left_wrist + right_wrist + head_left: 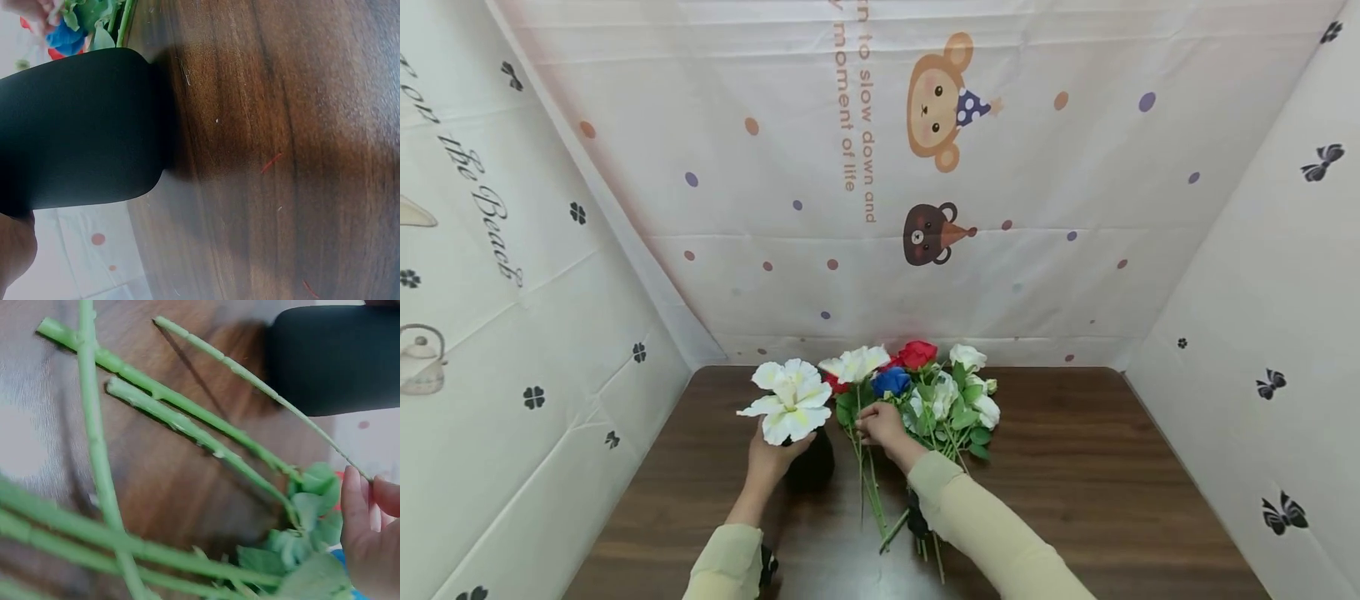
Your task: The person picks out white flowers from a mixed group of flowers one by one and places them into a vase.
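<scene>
A black vase (812,468) stands on the table with a white flower (788,400) spread over its mouth. My left hand (769,463) grips the vase near its top, and in the left wrist view the dark smooth vase wall (81,131) fills much of the left side. My right hand (887,431) pinches a thin green stem (250,376) between thumb and fingertips. A second white flower (855,364) tops this stem, just right of the vase. The stem's cut end hangs toward me, beside the vase in the right wrist view.
Red roses (917,355), a blue rose (891,382) and several white roses (967,357) lie heaped beside the right hand, their green stems (181,406) crossing toward me. A printed cloth (1045,292) hangs behind the brown wooden table (1075,500). Small red threads (272,163) lie on it.
</scene>
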`<state>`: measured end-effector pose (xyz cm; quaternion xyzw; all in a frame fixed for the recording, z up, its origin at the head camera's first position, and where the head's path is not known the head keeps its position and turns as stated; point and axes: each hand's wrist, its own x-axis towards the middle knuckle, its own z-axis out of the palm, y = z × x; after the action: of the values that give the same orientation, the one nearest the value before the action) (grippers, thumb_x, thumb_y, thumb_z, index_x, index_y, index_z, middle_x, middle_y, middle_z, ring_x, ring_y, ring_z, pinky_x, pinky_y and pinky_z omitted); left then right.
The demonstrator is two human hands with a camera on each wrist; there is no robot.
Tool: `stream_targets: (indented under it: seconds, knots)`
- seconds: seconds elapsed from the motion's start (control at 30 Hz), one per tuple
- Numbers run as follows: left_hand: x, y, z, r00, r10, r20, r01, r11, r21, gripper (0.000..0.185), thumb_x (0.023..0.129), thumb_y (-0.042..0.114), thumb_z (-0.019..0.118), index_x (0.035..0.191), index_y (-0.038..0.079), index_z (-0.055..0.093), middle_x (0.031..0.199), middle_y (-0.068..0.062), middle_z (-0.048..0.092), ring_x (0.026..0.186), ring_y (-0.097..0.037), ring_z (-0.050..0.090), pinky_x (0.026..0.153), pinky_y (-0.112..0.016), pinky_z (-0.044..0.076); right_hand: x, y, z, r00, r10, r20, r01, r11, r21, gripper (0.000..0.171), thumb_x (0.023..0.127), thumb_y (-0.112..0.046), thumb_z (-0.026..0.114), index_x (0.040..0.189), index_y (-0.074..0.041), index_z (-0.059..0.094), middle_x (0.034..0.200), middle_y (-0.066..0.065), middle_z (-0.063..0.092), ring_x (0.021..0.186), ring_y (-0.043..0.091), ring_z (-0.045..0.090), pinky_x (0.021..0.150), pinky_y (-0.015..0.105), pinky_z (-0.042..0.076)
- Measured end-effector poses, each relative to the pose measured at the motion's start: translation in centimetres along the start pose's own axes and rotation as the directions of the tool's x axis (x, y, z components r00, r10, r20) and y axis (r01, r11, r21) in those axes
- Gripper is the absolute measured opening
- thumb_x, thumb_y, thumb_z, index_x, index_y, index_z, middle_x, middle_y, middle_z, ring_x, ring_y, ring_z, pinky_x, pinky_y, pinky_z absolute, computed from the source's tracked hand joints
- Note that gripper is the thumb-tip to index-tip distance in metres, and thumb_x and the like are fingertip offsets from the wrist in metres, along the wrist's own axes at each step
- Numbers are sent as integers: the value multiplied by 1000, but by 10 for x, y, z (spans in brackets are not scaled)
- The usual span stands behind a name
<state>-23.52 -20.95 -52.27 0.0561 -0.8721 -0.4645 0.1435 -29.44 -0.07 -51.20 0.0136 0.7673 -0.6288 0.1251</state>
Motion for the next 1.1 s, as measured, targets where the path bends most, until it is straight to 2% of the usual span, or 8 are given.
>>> stream_targets:
  seconds: [0.2, 0.37, 0.53, 0.73, 0.83, 0.97, 1.07, 1.1]
  knots:
    - [1, 1, 7, 999, 42, -10, -42, 999, 1, 78, 82, 15, 85, 143, -9, 42, 139, -32, 58, 129, -47, 58, 105, -61, 50, -14, -18, -31, 988, -147, -38, 148, 988, 44, 20, 97, 4, 62, 115, 14, 61, 100, 29, 70, 91, 37, 74, 80, 42, 65]
    - [2, 3, 8, 998, 53, -34, -53, 999, -7, 79, 81, 14, 86, 143, -10, 42, 139, -33, 58, 128, -48, 58, 105, -61, 49, -30, -38, -54, 952, -287, -104, 295, 953, 72, 13, 98, 5, 62, 108, 12, 60, 92, 20, 67, 82, 24, 72, 78, 34, 64]
    - [5, 6, 8, 995, 85, -49, -85, 996, -2, 79, 80, 12, 85, 141, -11, 42, 137, -33, 58, 126, -48, 59, 104, -61, 50, -54, -59, -65, 944, -298, -140, 319, 935, 158, 7, 99, 2, 62, 103, 8, 60, 91, 8, 68, 82, 5, 68, 79, 23, 62]
    - [5, 6, 9, 993, 100, -61, -100, 995, -4, 77, 79, 10, 85, 139, -13, 43, 135, -34, 59, 124, -49, 60, 102, -62, 50, -73, -82, -60, 921, -370, -120, 389, 869, 306, 8, 100, -1, 62, 103, 4, 56, 90, -7, 65, 88, 3, 70, 86, 21, 60]
    - [5, 5, 9, 994, 91, -57, -92, 996, -12, 77, 80, 10, 85, 139, -13, 43, 135, -34, 59, 125, -48, 60, 103, -61, 50, -80, -92, -57, 921, -370, -119, 389, 879, 277, 7, 102, -8, 62, 102, -2, 58, 92, -10, 65, 92, 2, 69, 88, 19, 58]
    - [4, 3, 8, 995, 85, -58, -86, 996, -12, 77, 79, 11, 85, 139, -13, 43, 134, -34, 59, 124, -48, 60, 103, -61, 51, -85, -101, -50, 938, -324, -124, 347, 898, 271, 6, 105, -13, 58, 102, -7, 59, 97, -11, 66, 95, -2, 68, 93, 17, 56]
    - [3, 2, 5, 994, 86, -67, -87, 996, -10, 77, 79, 10, 85, 139, -12, 42, 135, -34, 58, 124, -49, 60, 103, -62, 50, -84, -103, -41, 937, -329, -117, 349, 887, 303, 11, 106, -12, 56, 106, -1, 58, 105, 0, 68, 99, 4, 69, 98, 24, 57]
    - [3, 2, 4, 994, 88, -71, -89, 996, -8, 78, 79, 10, 85, 139, -13, 42, 135, -35, 58, 124, -50, 60, 102, -62, 50, -84, -102, -37, 936, -325, -132, 349, 905, 243, 18, 106, -16, 57, 107, 1, 60, 106, 4, 71, 97, 3, 69, 95, 24, 58]
